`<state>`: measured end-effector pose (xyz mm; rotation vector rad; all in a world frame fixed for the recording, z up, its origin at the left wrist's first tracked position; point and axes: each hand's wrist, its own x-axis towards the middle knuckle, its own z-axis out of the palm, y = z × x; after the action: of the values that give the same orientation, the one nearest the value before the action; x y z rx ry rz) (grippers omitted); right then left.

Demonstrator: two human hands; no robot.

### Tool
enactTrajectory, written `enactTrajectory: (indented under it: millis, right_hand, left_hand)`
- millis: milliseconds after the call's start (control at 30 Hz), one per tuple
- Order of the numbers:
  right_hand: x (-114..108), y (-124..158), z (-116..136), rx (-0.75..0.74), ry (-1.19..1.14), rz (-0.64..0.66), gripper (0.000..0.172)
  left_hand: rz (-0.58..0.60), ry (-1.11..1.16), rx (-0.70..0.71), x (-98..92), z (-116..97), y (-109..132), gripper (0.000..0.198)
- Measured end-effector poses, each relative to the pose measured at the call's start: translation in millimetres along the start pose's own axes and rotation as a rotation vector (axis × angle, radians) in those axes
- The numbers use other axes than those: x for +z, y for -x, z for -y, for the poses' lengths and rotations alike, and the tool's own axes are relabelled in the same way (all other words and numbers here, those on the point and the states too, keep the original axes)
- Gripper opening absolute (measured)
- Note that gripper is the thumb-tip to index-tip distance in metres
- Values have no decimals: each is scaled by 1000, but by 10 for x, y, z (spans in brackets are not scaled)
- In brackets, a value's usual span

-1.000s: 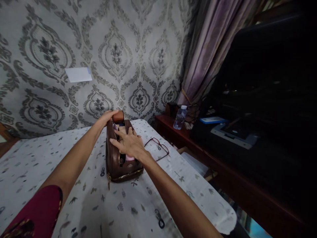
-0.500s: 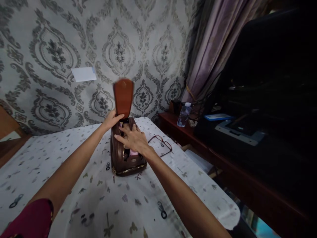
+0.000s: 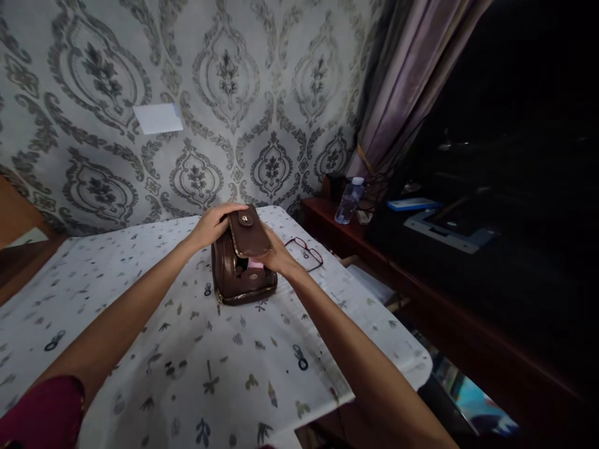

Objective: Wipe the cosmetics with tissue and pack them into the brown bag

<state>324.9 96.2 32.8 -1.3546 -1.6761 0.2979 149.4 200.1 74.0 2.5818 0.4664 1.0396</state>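
Note:
A brown leather bag [image 3: 246, 285] with a gold zip stands on the patterned white cloth. Its flap [image 3: 250, 234] is folded forward over the opening, its front end raised, and something pink [image 3: 255, 263] shows beneath it. My left hand [image 3: 213, 223] lies at the bag's back left, its fingers reaching over the flap's upper edge. At the bag's right side is my right hand [image 3: 277, 252], its fingers mostly hidden behind the flap, so its grip cannot be made out.
Red-framed glasses [image 3: 306, 251] lie right of the bag. A clear bottle [image 3: 349, 201] stands on the dark red desk [image 3: 337, 227], with a blue-and-white item [image 3: 413, 204] farther right. A white card [image 3: 158, 118] is on the wall.
The flap, upright before with its orange-brown inside showing, has come down over the bag's opening. My right hand has moved from the opening to the right side. The view has tilted down slightly.

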Motion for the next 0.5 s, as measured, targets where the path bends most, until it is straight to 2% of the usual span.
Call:
enactTrajectory:
  millis: [100,167,333,500]
  right_hand:
    - [-32,143,6,-42,-120,-10,46]
    - [-20,257,3,-28,-217,-66,44]
    - [45,488,19,28,-330,-223,55]
    - [68,553,121,64,-301,-262,60]
  left_hand:
    - [-51,-10,-10,29,-43,72,41]
    - [-79,-13,-25,50,-58,107,41]
    - [-108,-55,-63,83,-132,198,43]
    - [-139,-82,-107,130,-280,365,43]
